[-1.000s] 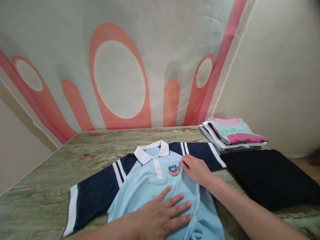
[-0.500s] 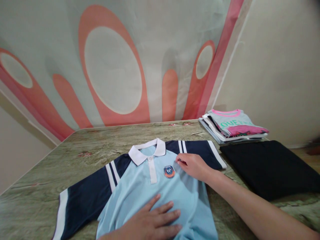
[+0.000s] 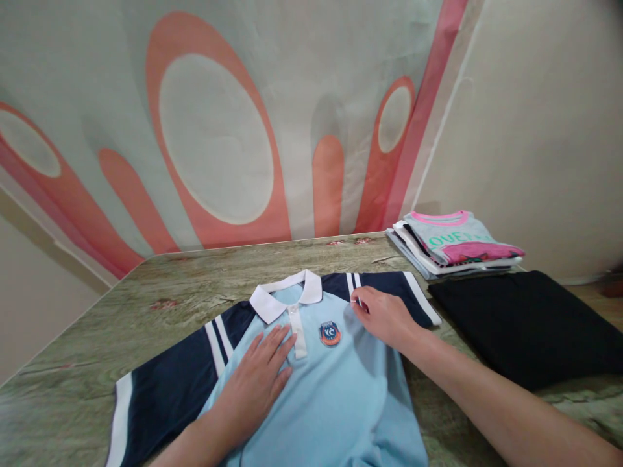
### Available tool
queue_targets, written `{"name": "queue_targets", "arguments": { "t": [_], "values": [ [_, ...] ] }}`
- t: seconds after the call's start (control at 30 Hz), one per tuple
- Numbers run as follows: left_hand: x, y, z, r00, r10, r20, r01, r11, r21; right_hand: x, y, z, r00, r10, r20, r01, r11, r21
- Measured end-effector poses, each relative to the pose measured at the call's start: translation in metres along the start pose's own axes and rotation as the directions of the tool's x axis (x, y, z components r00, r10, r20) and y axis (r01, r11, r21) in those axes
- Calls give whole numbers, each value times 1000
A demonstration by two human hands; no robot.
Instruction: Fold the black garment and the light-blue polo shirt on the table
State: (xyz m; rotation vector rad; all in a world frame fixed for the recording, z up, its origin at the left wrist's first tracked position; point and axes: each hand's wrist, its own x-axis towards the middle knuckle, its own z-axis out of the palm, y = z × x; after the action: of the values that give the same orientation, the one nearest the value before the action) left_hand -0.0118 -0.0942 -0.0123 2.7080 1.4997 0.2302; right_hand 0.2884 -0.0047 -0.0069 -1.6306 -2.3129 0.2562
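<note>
A short-sleeved polo shirt (image 3: 321,383) lies front side up, with a light blue body, white collar, navy sleeves with white stripes and a round-bottomed chest badge. My left hand (image 3: 265,363) rests flat on its chest, beside the button placket, fingers stretched toward the collar. At the right shoulder seam is my right hand (image 3: 382,314), its fingers curled in and fingertips close together by the sleeve stripes. Whether cloth is caught between those fingertips is hidden. The shirt's lower hem runs out of view at the bottom.
A folded black cloth (image 3: 525,324) lies on the wood-patterned table (image 3: 195,279) to the right of the shirt. Behind it stands a stack of folded clothes (image 3: 457,246), a grey and pink top uppermost. A wall with a red-orange pattern (image 3: 219,233) rises behind the table.
My left hand has moved up and left, from the shirt's belly to beside the placket. My right hand has shifted slightly right and up, toward the sleeve stripes. The shirt's sleeves and collar lie as before.
</note>
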Motion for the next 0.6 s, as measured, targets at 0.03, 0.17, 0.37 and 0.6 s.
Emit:
{"name": "queue_targets", "arguments": {
  "t": [0.03,0.17,0.37,0.6],
  "values": [
    [-1,0,1,1000,7,3,-7,1000,-4,0,1,-2,998,57,-14,-58,996,-73],
    [-1,-9,-8,994,-64,-87,51,988,-144,1,2,-5,987,157,32,-145,957,-250],
    [5,-14,-24,966,-233,-110,167,892,-420,2,-1,-3,976,207,68,-186,954,-233],
    [7,-3,-19,992,-108,-63,64,874,-481,5,3,-5,968,232,99,-213,962,-171]
  ]
}}
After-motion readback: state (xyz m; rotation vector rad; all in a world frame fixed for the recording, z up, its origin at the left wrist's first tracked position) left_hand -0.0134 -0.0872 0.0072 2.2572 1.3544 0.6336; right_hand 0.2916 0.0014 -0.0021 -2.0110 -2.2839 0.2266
